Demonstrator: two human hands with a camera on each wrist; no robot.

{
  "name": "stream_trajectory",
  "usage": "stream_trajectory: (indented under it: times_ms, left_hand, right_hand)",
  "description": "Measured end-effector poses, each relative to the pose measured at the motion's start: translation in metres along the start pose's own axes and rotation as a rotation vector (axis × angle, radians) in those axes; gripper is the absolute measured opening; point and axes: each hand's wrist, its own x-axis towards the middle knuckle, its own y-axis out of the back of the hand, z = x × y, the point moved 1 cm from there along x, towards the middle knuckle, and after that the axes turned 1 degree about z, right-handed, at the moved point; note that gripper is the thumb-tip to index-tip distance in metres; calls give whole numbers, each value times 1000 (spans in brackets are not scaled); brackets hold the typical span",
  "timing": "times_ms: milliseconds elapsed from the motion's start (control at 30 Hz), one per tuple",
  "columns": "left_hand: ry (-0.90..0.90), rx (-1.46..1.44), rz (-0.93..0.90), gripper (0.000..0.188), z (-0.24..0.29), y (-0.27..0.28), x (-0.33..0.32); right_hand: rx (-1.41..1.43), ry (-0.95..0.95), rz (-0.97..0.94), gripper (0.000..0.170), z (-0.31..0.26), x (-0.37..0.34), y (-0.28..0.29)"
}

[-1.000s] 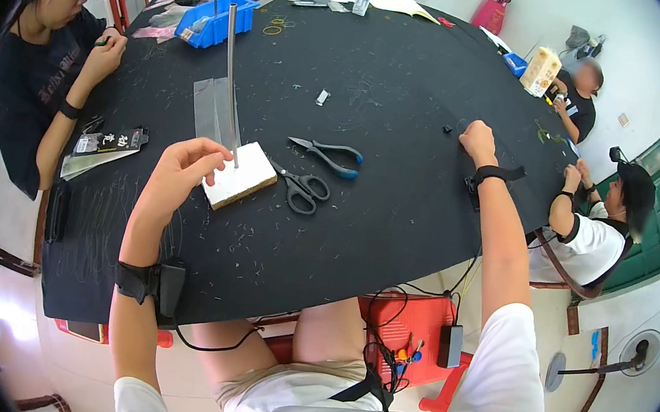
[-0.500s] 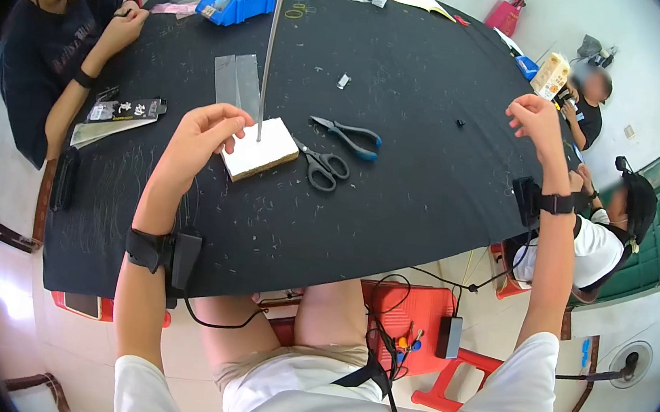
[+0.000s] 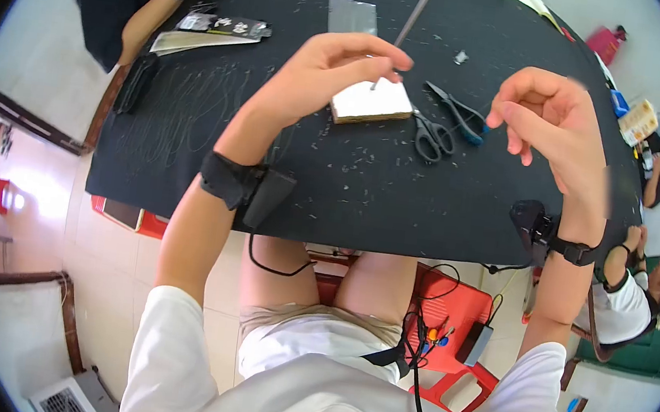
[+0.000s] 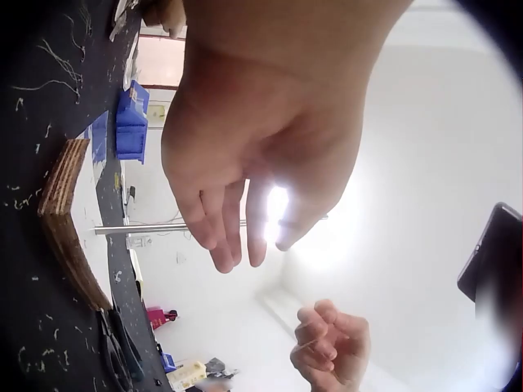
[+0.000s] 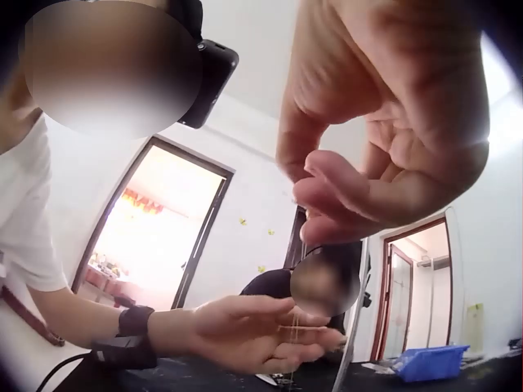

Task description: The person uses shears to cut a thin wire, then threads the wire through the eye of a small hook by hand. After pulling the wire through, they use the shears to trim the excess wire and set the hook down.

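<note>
My left hand [image 3: 320,75] is raised over the near edge of a white-topped wooden block [image 3: 378,107], fingers nearly straight and thumb held a little apart from them. A thin metal rod [image 3: 419,13] stands up from the block, just beyond those fingertips. My right hand [image 3: 551,125] is up over the right of the table, its thumb and index fingertips together. Fine pale thread [image 5: 292,339] hangs below the right fingertips and crosses in front of the left hand in the right wrist view. Scissors [image 3: 433,140] and blue-handled pliers [image 3: 460,117] lie between the hands.
The black tablecloth [image 3: 347,200] carries many thread scraps. A clear plastic sheet [image 3: 351,17] lies behind the block, a black-and-white packet [image 3: 220,27] to the left. A blue bin [image 5: 433,363] stands farther back. Other people sit around the table.
My right hand rose from the table at the right, lifted outward, then came back toward the left hand. The head view has shifted left and down; the left hand stays by the rod.
</note>
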Motion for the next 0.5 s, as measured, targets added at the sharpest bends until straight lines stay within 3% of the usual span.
stream_trajectory:
  times_ms: [200, 300, 500]
  left_hand:
    - [-67, -119, -278, 45, -5, -12, -2]
    - [48, -174, -357, 45, -2, -17, -6]
    - [51, -209, -420, 39, -4, -22, -5]
  right_hand:
    - [63, 90, -73, 14, 1, 29, -26]
    - [128, 114, -66, 15, 7, 38, -27]
    - [267, 183, -13, 16, 32, 55, -25]
